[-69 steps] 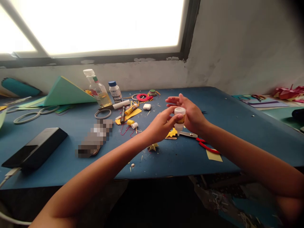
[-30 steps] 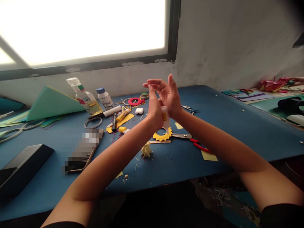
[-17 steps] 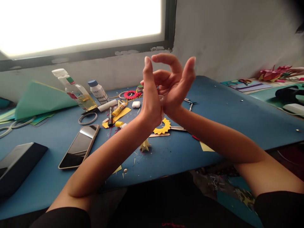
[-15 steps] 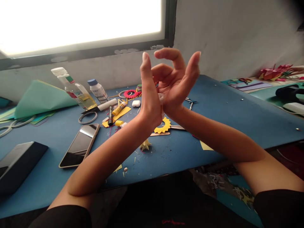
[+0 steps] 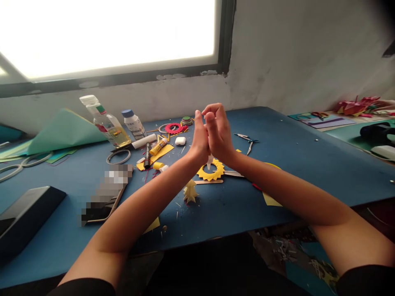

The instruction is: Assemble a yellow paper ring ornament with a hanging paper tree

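Above the middle of the table my left hand and my right hand are pressed palm to palm, thumbs and curled fingers pointing up. A whitish, translucent pointed piece shows just below the heels of the hands; the rest of it is hidden between them, and its kind is unclear. Beneath lies a yellow folded-paper ring with a toothed edge. A flat wooden stick lies in front of the ring, scissors to its right. Nearer me stands a small yellow paper tree-like shape.
At the left are a phone, a dark box, a clear bottle and a blue-capped bottle. Behind the hands lie a red ring, a white case, a glue stick and compasses.
Both hands have come down lower over the table. The right hand's spread fingers have curled in against the left hand. The view has shifted slightly.
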### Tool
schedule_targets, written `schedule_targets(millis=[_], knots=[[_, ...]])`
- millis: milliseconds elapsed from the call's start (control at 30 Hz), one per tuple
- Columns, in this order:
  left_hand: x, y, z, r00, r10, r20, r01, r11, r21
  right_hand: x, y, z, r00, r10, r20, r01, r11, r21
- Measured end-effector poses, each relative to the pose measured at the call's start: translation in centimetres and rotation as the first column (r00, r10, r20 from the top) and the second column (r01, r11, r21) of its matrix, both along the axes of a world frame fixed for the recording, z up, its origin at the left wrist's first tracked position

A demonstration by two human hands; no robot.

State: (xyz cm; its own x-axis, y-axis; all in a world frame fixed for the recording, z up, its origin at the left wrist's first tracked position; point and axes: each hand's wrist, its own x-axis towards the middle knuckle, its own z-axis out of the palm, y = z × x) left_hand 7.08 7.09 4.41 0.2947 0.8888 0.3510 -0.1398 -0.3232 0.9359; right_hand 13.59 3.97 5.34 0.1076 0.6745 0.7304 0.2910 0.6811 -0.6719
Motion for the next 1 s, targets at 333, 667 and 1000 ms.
schedule_targets(millis=[333, 667, 1000], knots=[[-1.8, -0.9, 3.4, 0.994, -0.077, 0.072, 0.09, 0.976, -0.198, 5.4, -1.0, 2.0, 0.705, 0.202, 0.68, 0.059, 0.939, -0.34], [-3.3, -4.1, 2.8, 0.949, -0.264, -0.171, 0.253, 0.964, -0.083, 8.0, -1.3, 1.0, 0.773, 0.34, 0.535, -0.145, 0.916, -0.373], [-6.4, -4.2, 0.6, 0.965, -0.152, -0.213, 0.161, 0.987, 0.024, 6.7, -0.8, -1.2, 0.792, 0.306, 0.528, -0.204, 0.948, -0.244]])
